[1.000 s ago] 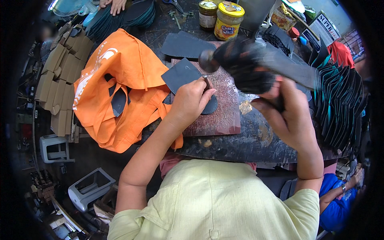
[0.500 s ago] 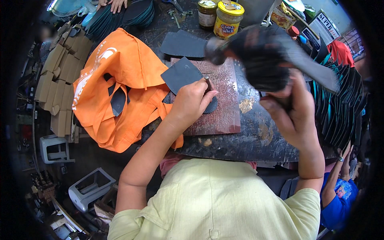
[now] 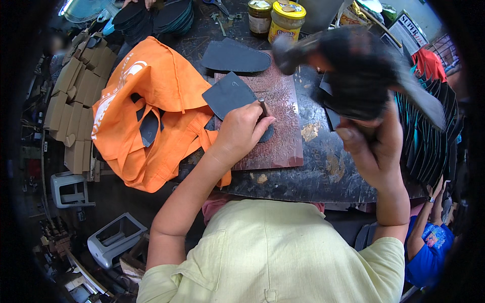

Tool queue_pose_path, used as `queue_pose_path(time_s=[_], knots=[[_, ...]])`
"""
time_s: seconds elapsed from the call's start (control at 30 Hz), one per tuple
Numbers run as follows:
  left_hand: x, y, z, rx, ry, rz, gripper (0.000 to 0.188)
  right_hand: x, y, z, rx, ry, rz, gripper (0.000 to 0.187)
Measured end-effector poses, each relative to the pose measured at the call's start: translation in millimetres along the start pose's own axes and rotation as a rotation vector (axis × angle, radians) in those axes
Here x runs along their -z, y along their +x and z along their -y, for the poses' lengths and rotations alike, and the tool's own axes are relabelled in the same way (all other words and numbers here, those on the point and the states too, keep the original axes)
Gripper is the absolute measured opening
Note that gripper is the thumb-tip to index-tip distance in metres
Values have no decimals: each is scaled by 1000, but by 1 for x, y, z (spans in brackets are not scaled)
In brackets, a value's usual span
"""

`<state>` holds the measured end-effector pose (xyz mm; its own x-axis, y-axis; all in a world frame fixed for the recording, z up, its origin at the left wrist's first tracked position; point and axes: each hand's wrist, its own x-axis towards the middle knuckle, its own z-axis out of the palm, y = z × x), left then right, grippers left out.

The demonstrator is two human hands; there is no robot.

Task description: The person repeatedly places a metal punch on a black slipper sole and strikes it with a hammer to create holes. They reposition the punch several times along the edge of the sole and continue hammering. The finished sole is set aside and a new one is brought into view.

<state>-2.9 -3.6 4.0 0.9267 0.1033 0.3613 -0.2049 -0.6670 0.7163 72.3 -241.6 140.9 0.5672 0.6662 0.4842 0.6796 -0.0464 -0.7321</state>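
My left hand is closed around a short metal punch, held nearly upright over a dark sole-shaped piece. The punch's lower end is hidden behind my fingers. That piece lies partly on a worn reddish board and sticks out on both sides of my hand. Raised to the right, my right hand grips a hammer, blurred by motion, with black wrapping around its middle. The hammer is apart from the punch. Beyond my left hand, another dark sole-shaped piece lies across the board's far edge.
An orange cloth bag is heaped left of the board. Two jars, one yellow-lidded, stand at the back. Stacked dark pieces crowd the right side. Another person's hands touch a stack at far left; a blue-shirted person is at lower right.
My right hand and the hammer have shifted to the right, away from the punch. My left hand keeps its place. The other person's hands at the far left have drawn back toward the top edge.
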Motion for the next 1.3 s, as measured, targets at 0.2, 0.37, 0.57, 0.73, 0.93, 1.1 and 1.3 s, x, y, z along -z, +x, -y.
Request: queue_pose_path(time_s=[0.2,0.37,0.57,0.73,0.93,1.1,1.3], knots=[[0,-6,-7,-85,108,24,21,-9,-4,-12,-133,-354,390,47],[2,-8,-9,63,113,69,21,8,4,4,-77,-429,358,50],[0,-6,-5,-52,3,37,23,-10,-10,-1,-25,123,-50,47],[0,-14,-9,-100,154,6,27,-2,-9,-3,-173,-361,411,45],[5,-10,-8,-46,119,54,31,6,-5,16,-48,-244,112,52],[4,-12,-9,-93,145,79,26,-9,-10,6,-122,-105,155,49],[9,-18,-12,-44,175,90,23,9,-6,10,-133,-375,439,45]])
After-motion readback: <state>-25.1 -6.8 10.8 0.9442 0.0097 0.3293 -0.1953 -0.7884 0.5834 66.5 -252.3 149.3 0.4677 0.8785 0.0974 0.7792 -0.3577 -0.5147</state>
